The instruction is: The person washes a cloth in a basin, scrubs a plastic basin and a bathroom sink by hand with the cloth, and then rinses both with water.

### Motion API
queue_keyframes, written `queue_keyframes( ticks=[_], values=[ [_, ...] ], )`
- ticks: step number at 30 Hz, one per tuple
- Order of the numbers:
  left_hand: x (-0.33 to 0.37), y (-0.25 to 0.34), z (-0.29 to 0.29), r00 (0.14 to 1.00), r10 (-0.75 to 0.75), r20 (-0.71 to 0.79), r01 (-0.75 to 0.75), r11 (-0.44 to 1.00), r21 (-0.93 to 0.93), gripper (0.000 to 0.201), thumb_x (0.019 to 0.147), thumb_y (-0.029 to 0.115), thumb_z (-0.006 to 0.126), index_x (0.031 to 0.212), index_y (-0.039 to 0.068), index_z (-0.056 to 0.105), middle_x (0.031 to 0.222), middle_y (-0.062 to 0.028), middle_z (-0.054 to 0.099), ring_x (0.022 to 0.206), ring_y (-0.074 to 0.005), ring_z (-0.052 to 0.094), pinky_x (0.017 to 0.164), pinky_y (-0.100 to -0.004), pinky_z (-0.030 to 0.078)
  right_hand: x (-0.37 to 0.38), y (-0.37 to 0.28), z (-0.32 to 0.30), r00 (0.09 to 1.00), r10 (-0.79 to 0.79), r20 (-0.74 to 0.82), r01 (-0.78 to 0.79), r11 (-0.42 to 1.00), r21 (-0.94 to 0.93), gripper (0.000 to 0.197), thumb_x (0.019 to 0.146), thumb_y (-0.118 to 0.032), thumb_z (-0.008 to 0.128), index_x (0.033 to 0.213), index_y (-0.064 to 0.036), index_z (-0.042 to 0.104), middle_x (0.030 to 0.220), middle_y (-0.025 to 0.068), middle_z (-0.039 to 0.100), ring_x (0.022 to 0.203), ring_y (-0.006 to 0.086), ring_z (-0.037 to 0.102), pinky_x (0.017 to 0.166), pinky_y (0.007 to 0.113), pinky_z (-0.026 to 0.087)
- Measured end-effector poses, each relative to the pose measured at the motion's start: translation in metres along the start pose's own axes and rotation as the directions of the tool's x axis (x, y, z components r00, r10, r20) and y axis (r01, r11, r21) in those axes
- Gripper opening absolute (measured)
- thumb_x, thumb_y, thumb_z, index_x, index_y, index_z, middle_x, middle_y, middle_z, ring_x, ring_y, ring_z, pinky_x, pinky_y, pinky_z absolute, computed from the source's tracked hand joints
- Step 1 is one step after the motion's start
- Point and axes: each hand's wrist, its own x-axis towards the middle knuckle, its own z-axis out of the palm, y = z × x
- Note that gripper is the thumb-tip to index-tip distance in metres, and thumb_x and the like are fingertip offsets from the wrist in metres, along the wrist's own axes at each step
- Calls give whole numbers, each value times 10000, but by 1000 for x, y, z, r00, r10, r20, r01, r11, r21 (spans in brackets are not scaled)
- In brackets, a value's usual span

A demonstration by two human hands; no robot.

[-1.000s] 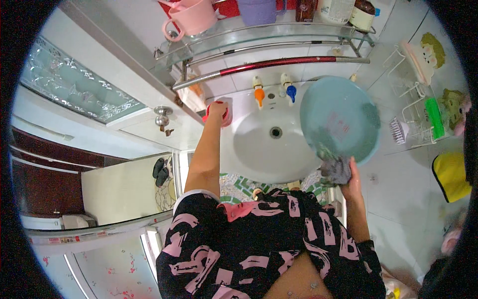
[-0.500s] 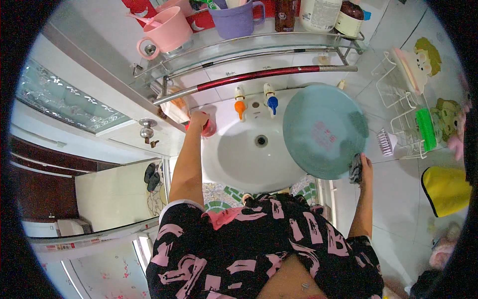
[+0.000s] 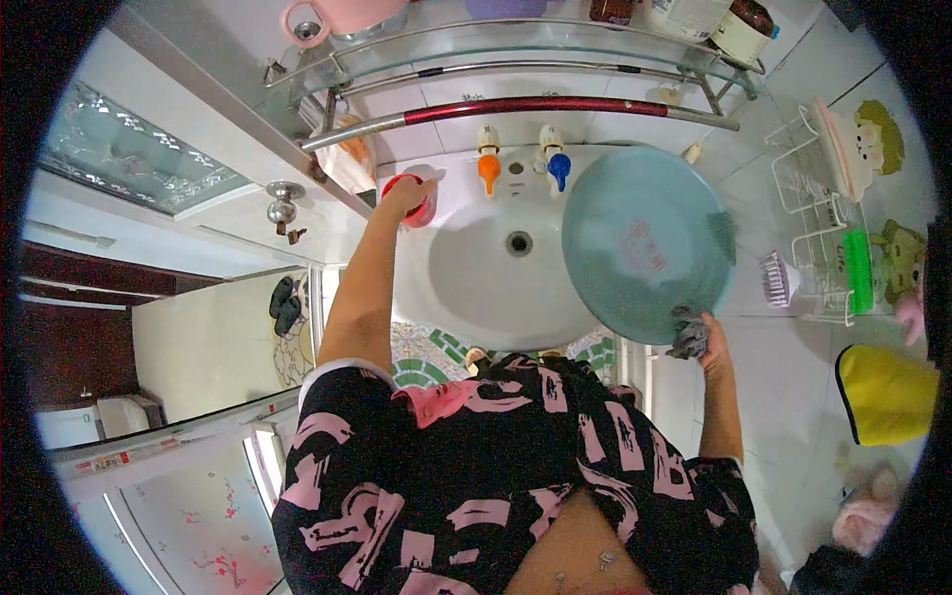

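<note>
My left hand (image 3: 410,193) is at a small red container (image 3: 420,212) on the sink's left back corner. Its fingers dip over the opening and are mostly hidden. In my right hand (image 3: 713,342) is a crumpled grey cloth (image 3: 688,334), bunched at the near right rim of a blue-green plastic basin (image 3: 635,208). The basin rests tilted over the right side of the white sink (image 3: 466,288). Its inside faces me, with a faded pink print at the bottom and a darker patch by the right wall.
Behind the sink are an orange-handled tap (image 3: 488,174) and a blue-handled tap (image 3: 558,171). Above them runs a red and silver rail (image 3: 535,104) under a glass shelf (image 3: 516,45). A wire rack (image 3: 828,258) hangs on the right wall; a door knob (image 3: 282,210) juts out at left.
My left hand has shifted from the red container's side to over its opening. The cloth in my right hand has moved left onto the basin's rim. The whole view has tilted down slightly.
</note>
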Motion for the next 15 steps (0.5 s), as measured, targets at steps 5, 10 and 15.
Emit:
queue_keyframes(
  ticks=[5,10,15],
  values=[
    [13,-20,-13,958,176,227,-239,928,286,547,792,440,451,992,-60,549,1006,-208,555,950,-314,526,815,-348,393,-15,35,18,993,64,104,-71,995,66,340,783,-305,491,975,-25,514,865,109,585,732,252,569,661,408,490],
    [9,-20,-8,958,267,102,-283,940,192,501,778,407,472,929,-60,576,930,-230,567,890,-334,534,801,-351,396,-31,77,36,998,44,38,-46,997,54,427,793,-361,462,1008,4,512,882,136,580,692,275,567,602,419,489],
    [-11,-16,-3,975,169,145,-209,922,327,520,752,434,495,930,-47,578,975,-207,561,909,-329,528,794,-369,397,-42,102,47,997,38,73,-46,993,107,431,784,-307,460,1064,20,463,915,159,565,713,282,558,590,427,471]
  ],
)
